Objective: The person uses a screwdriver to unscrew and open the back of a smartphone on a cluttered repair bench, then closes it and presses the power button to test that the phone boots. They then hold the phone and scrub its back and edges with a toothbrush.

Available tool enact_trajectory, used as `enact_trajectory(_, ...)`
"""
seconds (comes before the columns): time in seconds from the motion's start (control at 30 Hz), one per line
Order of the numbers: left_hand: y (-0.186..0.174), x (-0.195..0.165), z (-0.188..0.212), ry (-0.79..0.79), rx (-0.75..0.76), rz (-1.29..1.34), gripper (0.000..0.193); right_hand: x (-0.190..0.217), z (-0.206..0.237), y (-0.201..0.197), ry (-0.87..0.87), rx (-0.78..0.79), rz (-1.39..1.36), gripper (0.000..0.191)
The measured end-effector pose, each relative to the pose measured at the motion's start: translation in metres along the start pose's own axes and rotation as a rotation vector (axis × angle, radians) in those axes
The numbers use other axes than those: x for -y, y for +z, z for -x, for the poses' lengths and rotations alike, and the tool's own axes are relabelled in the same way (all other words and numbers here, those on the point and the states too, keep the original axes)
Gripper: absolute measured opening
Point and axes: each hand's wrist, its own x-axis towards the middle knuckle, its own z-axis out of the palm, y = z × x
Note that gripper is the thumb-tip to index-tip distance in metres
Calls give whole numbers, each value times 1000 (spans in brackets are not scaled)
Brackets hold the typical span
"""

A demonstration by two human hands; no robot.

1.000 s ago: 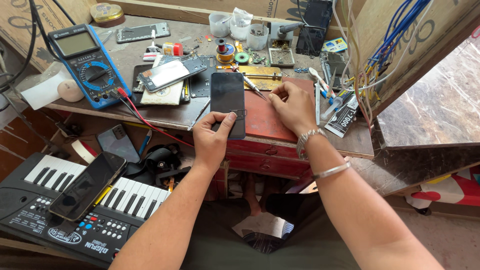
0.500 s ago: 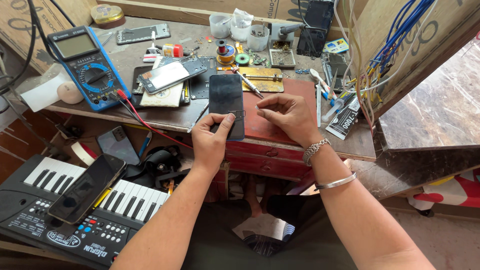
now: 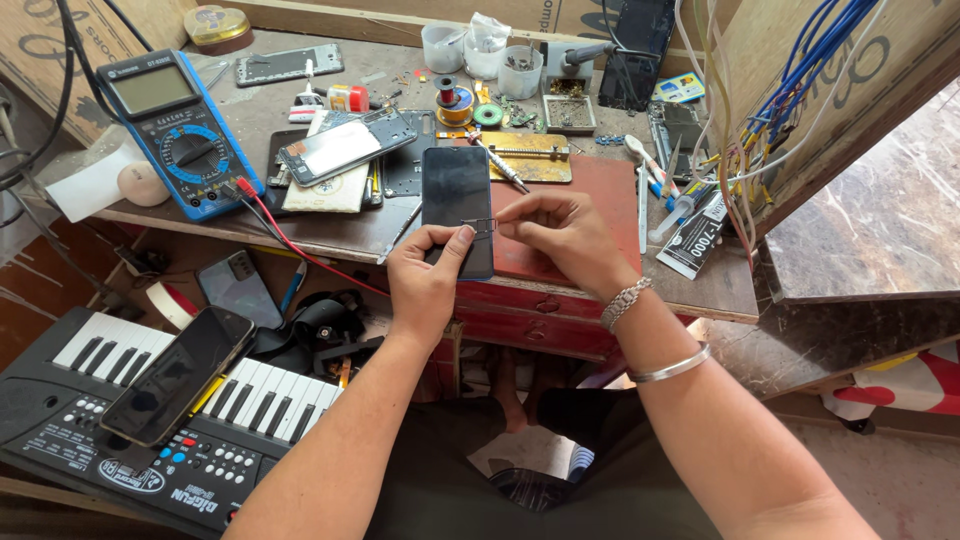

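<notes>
Black glass-fronted phone [image 3: 457,205] lies on the red mat, its near end pinched by the left hand [image 3: 428,280]. Right hand [image 3: 560,232], close alongside, nips a thin metal SIM tray [image 3: 480,226] at the phone's edge. Risk: tray bends if skewed, or drops into the clutter beyond. Count: one blue multimeter [image 3: 170,130] far left, three white cups [image 3: 480,48] beyond.

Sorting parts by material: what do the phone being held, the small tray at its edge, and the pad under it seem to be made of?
Phone: front looks like glass, dark and glossy, with faint reflections. Tray: probably thin metal or plastic, too small to tell; the right hand pinches it while the left hand steadies the phone. Pad: red, matte, likely rubber or silicone, with no shine.
</notes>
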Motion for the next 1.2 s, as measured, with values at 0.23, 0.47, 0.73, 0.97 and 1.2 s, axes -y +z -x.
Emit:
enact_trajectory(0.23, 2, 0, 1, -32, -10, 76, 16, -1, -1, 7, -59, -21, -31, 38)
enact_trajectory(0.47, 3, -5, 3, 2, 20, 17, 18, 0, -1, 7, -36, -17, -95, 40)
enact_trajectory(0.73, 5, -7, 6, 45, 54, -108, 19, 0, -2, 5, -51, 63, -161, 29)
enact_trajectory(0.97, 4, -5, 5, 82, 70, -148, 19, 1, -1, 5, -27, 74, -148, 27)
enact_trajectory(1.2, 5, -6, 7, 100, 79, -166, 19, 2, 1, 5, 17, 83, -98, 21)
